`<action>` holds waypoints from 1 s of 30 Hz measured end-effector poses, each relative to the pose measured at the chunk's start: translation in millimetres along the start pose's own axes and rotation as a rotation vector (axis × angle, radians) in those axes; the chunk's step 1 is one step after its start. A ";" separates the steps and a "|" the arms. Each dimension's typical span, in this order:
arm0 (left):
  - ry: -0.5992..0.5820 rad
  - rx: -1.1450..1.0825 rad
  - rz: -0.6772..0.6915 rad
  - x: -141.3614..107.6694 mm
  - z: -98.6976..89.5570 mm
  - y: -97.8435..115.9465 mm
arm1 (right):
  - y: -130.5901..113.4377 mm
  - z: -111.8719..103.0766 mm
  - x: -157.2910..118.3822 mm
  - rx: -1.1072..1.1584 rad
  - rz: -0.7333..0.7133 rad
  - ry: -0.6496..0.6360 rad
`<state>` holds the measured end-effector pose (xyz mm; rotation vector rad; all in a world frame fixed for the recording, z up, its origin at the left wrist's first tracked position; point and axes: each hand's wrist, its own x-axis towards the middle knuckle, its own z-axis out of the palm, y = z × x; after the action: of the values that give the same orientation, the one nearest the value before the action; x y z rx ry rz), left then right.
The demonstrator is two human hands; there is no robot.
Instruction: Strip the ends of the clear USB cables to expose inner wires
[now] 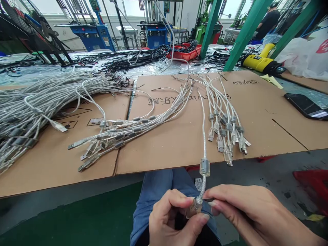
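The left hand (176,217) pinches the plug (194,208) below the tabletop's (159,150) front edge; the right hand (243,208) clamps a thin blade (208,199) beside it.

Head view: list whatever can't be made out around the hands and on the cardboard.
- Thin dark tool, head view: mostly hidden by the right hand's fingers; its type can't be told.
- Clear plug, head view: its far end is covered by the left hand.
- Large cable bundle, head view: cut off by the left edge.
- Cardboard print, head view: partly covered by cables.
- White label, head view: text too small.
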<state>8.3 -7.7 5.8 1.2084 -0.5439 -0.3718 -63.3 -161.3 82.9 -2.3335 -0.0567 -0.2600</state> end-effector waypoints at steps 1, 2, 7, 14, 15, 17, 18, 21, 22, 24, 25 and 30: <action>-0.002 0.007 0.003 -0.3 0.4 -0.1 | -0.5 0.5 -0.3 -0.054 -0.010 0.004; -0.004 0.011 0.007 -0.7 0.8 -0.1 | -1.0 0.7 0.0 -0.106 -0.020 0.004; 0.003 0.023 -0.033 -2.3 2.6 1.6 | -0.8 1.3 4.3 -0.223 -0.088 0.027; 0.012 0.132 0.009 -0.2 3.4 0.2 | 2.1 5.2 1.4 -0.302 -0.137 0.064; 0.013 0.146 0.024 0.2 3.8 -0.1 | 2.3 5.6 1.1 -0.310 -0.141 0.064; 0.017 0.168 0.051 1.0 5.3 -0.2 | 3.0 6.2 1.5 -0.318 -0.146 0.056; 0.024 0.178 0.068 1.4 6.4 0.2 | 3.3 6.6 1.9 -0.316 -0.150 0.060; 0.078 0.194 0.151 3.8 10.4 2.1 | 3.4 7.8 2.8 -0.309 -0.149 0.086; 0.097 0.195 0.175 5.0 11.6 2.7 | 3.0 8.1 2.6 -0.308 -0.151 0.098; 0.112 0.195 0.201 7.2 13.2 3.4 | 2.0 8.5 1.3 -0.310 -0.166 0.116; 0.111 0.194 0.205 7.9 13.5 3.4 | 1.5 8.5 0.4 -0.314 -0.171 0.123; 0.090 0.198 0.180 4.5 11.3 0.4 | 2.5 8.0 -3.6 -0.308 -0.167 0.125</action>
<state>5.4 -18.8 9.9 1.3478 -0.6169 -0.1119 -65.2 -157.2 75.0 -2.6153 -0.1595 -0.5300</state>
